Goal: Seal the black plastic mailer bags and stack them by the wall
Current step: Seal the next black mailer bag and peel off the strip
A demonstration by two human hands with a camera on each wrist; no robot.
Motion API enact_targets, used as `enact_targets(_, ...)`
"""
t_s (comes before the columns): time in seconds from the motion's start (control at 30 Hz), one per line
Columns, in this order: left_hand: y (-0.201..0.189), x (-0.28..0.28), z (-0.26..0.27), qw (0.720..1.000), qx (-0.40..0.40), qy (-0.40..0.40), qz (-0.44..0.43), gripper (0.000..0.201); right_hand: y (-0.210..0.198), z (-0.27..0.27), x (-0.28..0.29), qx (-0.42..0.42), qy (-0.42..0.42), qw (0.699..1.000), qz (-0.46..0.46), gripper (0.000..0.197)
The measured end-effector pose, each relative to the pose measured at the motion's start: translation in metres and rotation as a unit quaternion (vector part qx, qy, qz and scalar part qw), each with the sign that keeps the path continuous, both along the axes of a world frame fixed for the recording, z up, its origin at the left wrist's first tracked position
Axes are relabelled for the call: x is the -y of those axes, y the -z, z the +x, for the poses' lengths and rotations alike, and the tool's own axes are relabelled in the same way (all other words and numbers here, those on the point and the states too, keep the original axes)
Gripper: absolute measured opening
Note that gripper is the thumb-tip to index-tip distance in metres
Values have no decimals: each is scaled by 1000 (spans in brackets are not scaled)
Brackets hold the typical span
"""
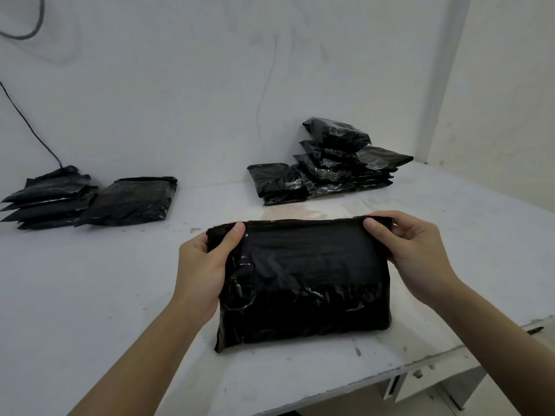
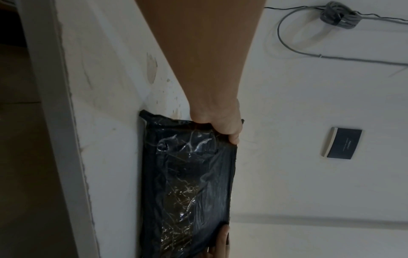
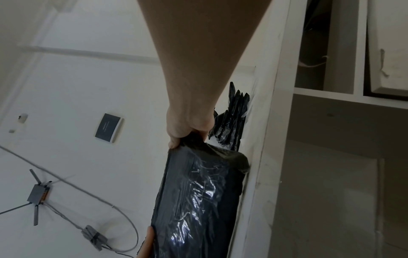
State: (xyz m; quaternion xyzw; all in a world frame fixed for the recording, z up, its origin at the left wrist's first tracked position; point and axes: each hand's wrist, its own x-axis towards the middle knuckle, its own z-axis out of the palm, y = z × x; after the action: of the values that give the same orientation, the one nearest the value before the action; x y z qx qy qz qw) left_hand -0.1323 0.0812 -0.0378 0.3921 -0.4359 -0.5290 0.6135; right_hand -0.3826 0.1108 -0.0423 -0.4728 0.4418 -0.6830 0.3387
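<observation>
A filled black mailer bag (image 1: 303, 280) lies on the white table (image 1: 90, 289) right in front of me, its far edge raised a little. My left hand (image 1: 222, 244) grips its far left corner, thumb on top and fingers underneath. At the far right corner my right hand (image 1: 387, 235) grips the same way. The left wrist view shows the left hand (image 2: 223, 131) on the bag (image 2: 187, 183), and the right wrist view shows the right hand (image 3: 185, 132) on the bag (image 3: 198, 200). A smoother band runs across the far part of the bag's top face.
Several black bags are piled against the wall at the back right (image 1: 330, 166). Another low stack (image 1: 45, 199) and a single bag (image 1: 132, 199) lie at the back left. A black cable (image 1: 30, 124) runs down the wall. The table's front edge (image 1: 435, 361) is close on my right.
</observation>
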Motion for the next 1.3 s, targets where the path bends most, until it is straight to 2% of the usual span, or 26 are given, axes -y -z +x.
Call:
enact_targets(0.17,-1,3,2,1000,3,-6,8,20,-2,3,1,6,-4,1000,15,14)
enact_targets(0.47,-2,4,4,1000,2,-2,20,18,-4,4,0,12,-26,998,49,11)
enact_targets(0.57,-4,6,9,999,35,22,26,21,-8,1,-2,18,-52,996,75,14)
enact_targets(0.7,-13,11,20,990,131,42,40,22,-20,-8,2,0,-76,984,162,20)
enact_targets(0.8,-22,19,27,978,195,47,57,19,-33,-15,10,-46,-75,955,282,14)
enact_targets(0.87,-28,25,31,971,221,46,78,13,-42,-17,16,-29,-63,934,349,5)
enact_targets(0.97,-35,32,32,960,254,34,112,7,-50,-16,20,-7,-42,925,378,5)
enact_targets(1.1,-41,38,27,962,227,21,150,10,-51,-10,23,63,-28,929,363,16)
enact_targets(1.2,-41,42,25,962,215,4,168,14,-47,-8,24,55,-20,929,364,25)
enact_targets(1.3,-41,46,23,960,213,-4,179,12,-42,-7,26,37,-12,928,371,19)
